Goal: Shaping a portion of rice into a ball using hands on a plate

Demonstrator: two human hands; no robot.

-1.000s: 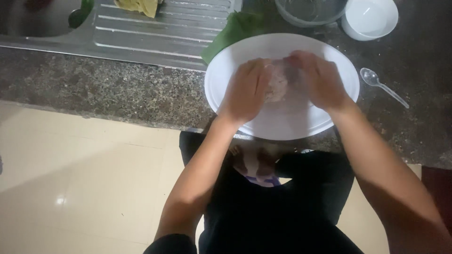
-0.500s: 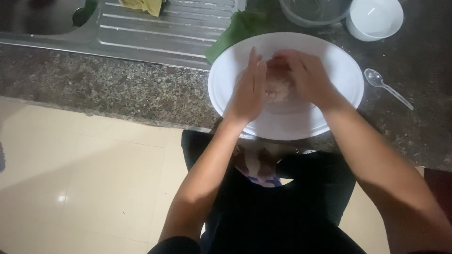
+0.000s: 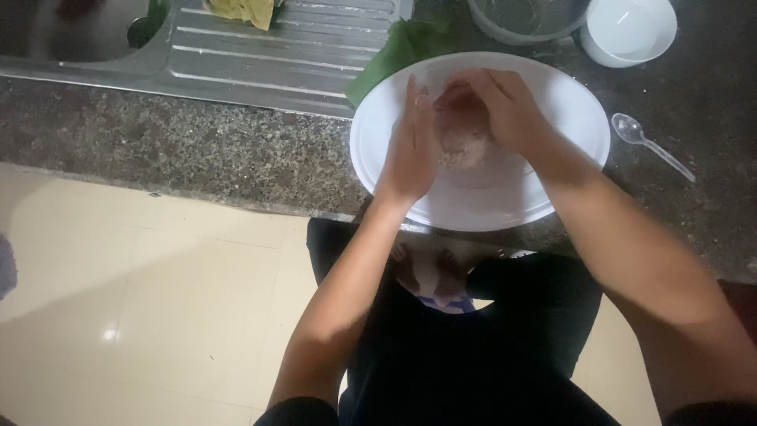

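Starting at my far left, the steel draining board lies well beyond my fingers and plays no part. A green leaf sits just past the fingertips of my left hand, tucked under the rim of the white plate. That hand stands on edge, fingers straight and together, pressed flat against the left side of the pinkish lump of food; it grips nothing, it only walls the lump in. The lump rests on the plate between my two palms. My right hand is cupped over the top and right side, fingers curled halfway, touching the lump rather than clenching it. To shape it well, I judge both palms should press evenly, with the left kept upright so nothing squeezes out. Further right, a clear plastic spoon lies on the granite counter, well apart.
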